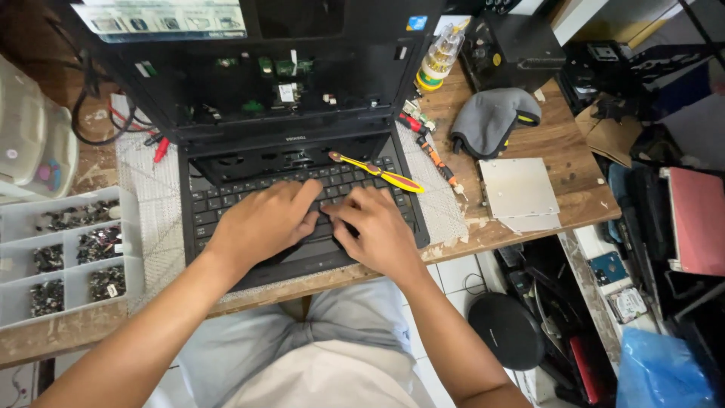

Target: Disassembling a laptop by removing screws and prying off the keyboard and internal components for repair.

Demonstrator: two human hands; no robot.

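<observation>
The black laptop computer (302, 181) lies open on a pale woven mat (151, 219) at the middle of the wooden worktop (559, 151), its upper cover stripped so that green circuit parts show.

Both hands rest side by side on the lower keyboard rows. The left hand (264, 221) lies palm down with fingers bent onto the keys. The right hand (377, 230) lies just beside it, fingers curled against the keyboard edge. Neither hand grips a tool; whether the fingertips clamp a key cannot be told.

A yellow-and-red handled tool (377, 173) lies across the upper right keys. A grey cloth (491, 117) and a flat silver metal plate (519, 189) lie to the right. A clear compartment tray of small dark parts (68, 249) sits at the left.
</observation>
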